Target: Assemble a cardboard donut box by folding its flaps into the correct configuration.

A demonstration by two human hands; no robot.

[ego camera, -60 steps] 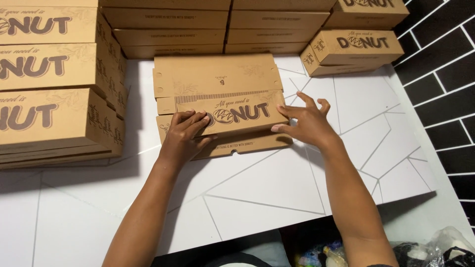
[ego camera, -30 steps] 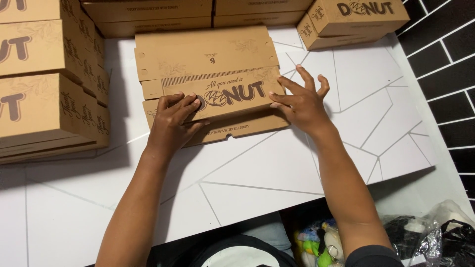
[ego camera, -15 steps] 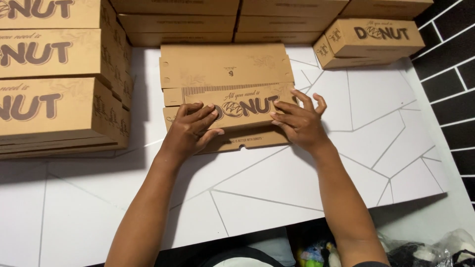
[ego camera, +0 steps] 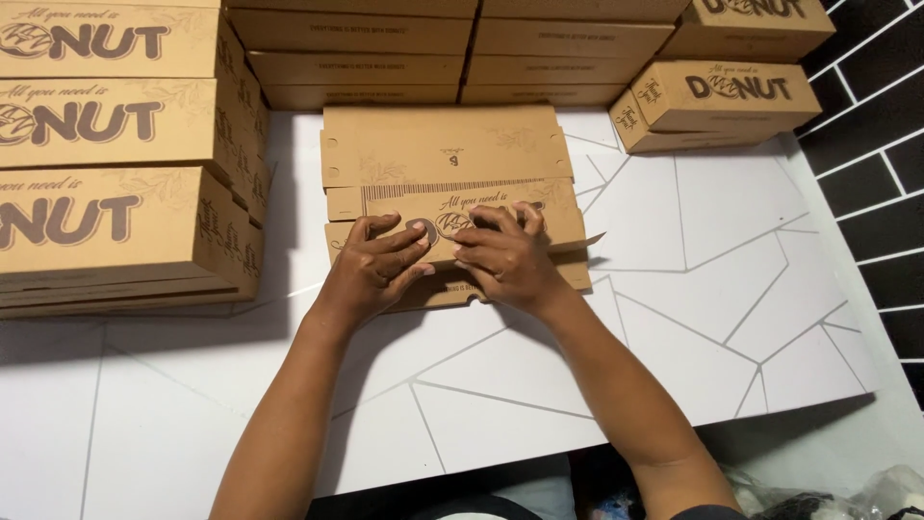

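Head view: a flat, half-folded cardboard box [ego camera: 443,183] is seen lying near the far middle of the white tabletop [ego camera: 731,318]. It's being pressed down by both hands, side by side at the box's front flap. The left hand [ego camera: 377,268] is laid on it with fingers spread and loosely curled, the right hand [ego camera: 502,255] likewise, nothing gripped outright. Finished brown boxes [ego camera: 106,144] are stacked along the left edge, more of them [ego camera: 462,48] are lined up at the far edge, and one small stack [ego camera: 717,101] is parked toward the far right corner.
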